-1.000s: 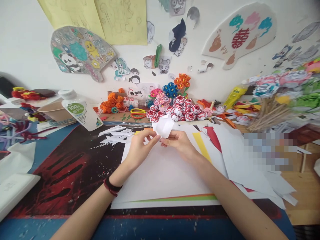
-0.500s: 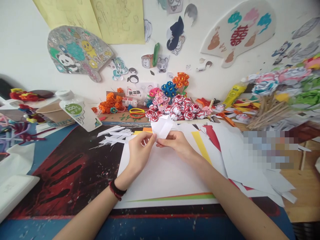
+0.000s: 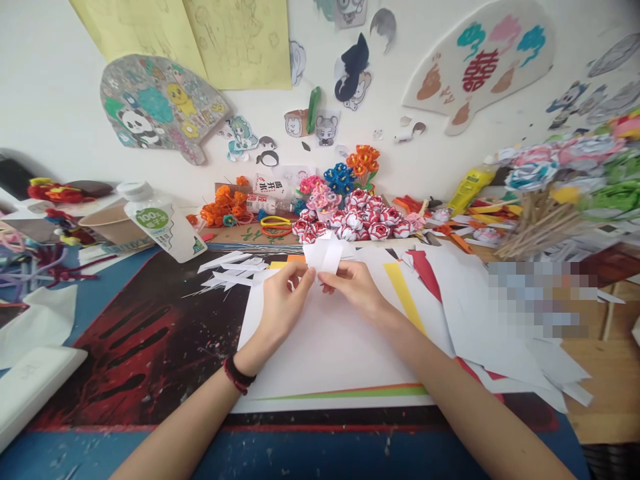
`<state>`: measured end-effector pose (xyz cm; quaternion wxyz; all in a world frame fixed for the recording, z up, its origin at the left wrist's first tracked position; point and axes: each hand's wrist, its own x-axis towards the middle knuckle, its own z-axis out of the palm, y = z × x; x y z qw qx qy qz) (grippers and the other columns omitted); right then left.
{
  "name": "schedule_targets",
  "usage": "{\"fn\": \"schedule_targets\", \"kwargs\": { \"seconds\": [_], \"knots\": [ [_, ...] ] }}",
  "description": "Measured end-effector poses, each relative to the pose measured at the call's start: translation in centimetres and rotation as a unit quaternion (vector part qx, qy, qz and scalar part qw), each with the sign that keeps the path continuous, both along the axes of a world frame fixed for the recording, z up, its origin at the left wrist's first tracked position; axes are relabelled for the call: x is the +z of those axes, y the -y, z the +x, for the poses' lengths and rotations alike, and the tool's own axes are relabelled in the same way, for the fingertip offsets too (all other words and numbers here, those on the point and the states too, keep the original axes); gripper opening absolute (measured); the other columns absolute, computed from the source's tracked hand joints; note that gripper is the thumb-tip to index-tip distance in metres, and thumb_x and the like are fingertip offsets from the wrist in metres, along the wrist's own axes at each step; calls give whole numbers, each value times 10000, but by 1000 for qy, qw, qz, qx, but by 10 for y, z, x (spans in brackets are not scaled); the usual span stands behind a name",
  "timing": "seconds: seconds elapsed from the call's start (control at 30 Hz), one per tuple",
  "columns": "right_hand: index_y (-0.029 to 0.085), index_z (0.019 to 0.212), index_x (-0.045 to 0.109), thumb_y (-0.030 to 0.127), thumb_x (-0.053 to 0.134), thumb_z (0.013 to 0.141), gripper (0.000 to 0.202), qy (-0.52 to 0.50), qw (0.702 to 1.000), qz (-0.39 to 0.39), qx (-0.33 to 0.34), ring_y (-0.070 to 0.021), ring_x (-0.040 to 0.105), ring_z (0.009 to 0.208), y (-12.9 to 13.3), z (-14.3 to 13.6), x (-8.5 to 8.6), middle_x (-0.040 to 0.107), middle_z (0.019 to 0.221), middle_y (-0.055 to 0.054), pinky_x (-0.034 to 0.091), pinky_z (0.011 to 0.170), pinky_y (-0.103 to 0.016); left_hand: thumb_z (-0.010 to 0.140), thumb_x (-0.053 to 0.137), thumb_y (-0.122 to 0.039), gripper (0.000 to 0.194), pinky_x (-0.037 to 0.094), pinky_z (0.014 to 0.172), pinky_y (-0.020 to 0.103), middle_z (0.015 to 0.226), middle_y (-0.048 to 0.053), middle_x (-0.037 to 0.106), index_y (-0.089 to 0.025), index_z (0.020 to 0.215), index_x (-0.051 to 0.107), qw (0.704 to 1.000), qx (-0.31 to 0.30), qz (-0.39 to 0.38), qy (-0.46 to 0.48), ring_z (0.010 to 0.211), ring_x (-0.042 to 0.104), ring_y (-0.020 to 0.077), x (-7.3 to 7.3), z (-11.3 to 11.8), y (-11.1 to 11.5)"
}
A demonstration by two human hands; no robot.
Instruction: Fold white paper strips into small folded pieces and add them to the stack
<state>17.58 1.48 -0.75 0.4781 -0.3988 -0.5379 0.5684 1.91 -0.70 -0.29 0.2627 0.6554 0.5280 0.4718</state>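
Note:
A small piece of folded white paper (image 3: 324,255) is held up above the stack of sheets, pinched from both sides. My left hand (image 3: 287,297), with a dark band on its wrist, grips the lower left edge between thumb and fingers. On the lower right edge, my right hand (image 3: 353,287) presses its thumb against curled fingers. Both hands are closed on the same piece, thumbs close together. Below them lies a large white sheet (image 3: 320,353) on top of coloured paper. Cut white paper strips (image 3: 233,270) lie in a loose pile to the left.
Red-and-white paper flowers (image 3: 367,217) crowd the back of the table. A white bottle (image 3: 163,223) leans at the left, near a paper cup (image 3: 113,223). More white sheets (image 3: 490,320) overlap at the right, with a yellow strip (image 3: 403,293) beside my right forearm.
The folded paper has tipped and turned slightly between my fingers. My right thumb has shifted inward along its lower edge, nearer the left thumb.

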Motion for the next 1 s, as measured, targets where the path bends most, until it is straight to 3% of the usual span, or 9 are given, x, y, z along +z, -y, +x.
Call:
{"fn": "schedule_targets", "kwargs": {
  "seconds": [0.17, 0.4, 0.53, 0.77, 1.0],
  "knots": [
    [147, 748, 698, 369, 754, 670, 242, 12, 1000, 7, 4, -127, 562, 594, -1, 1, 1, 659, 681, -22, 461, 593, -272, 887, 522, -328, 257, 427, 625, 234, 692, -3, 655, -180, 710, 634, 999, -1, -18, 39, 685, 587, 137, 0, 1, -2],
    [146, 733, 689, 353, 729, 692, 215, 24, 1000, 12, 7, -116, 541, 574, -1, 2, 0, 635, 651, -8, 444, 578, -261, 911, 483, -307, 330, 387, 597, 232, 674, -7, 652, -173, 662, 652, 999, -10, -37, 14, 604, 523, 114, 0, -1, -3],
    [146, 703, 676, 348, 728, 695, 209, 23, 1000, 16, -5, -121, 540, 577, -3, 4, -1, 619, 626, -5, 440, 578, -262, 918, 476, -380, 365, 361, 535, 228, 651, 2, 641, -164, 669, 633, 996, -57, -63, 26, 541, 471, 107, 0, -2, -5],
    [140, 697, 670, 310, 703, 731, 177, 12, 999, 36, -9, -114, 530, 582, -3, 6, 1, 604, 626, -4, 433, 570, -248, 896, 533, -403, 330, 370, 546, 211, 677, 23, 651, -149, 692, 590, 986, -115, -101, 59, 581, 508, 104, 0, 2, -1],
    [140, 675, 655, 302, 689, 743, 178, 5, 999, 38, -24, -115, 539, 577, -1, 4, 0, 597, 618, -1, 436, 566, -244, 893, 559, -399, 302, 393, 596, 212, 670, 10, 617, -151, 721, 560, 984, -127, -82, 91, 625, 543, 111, -4, 4, -2]
  ]
}}
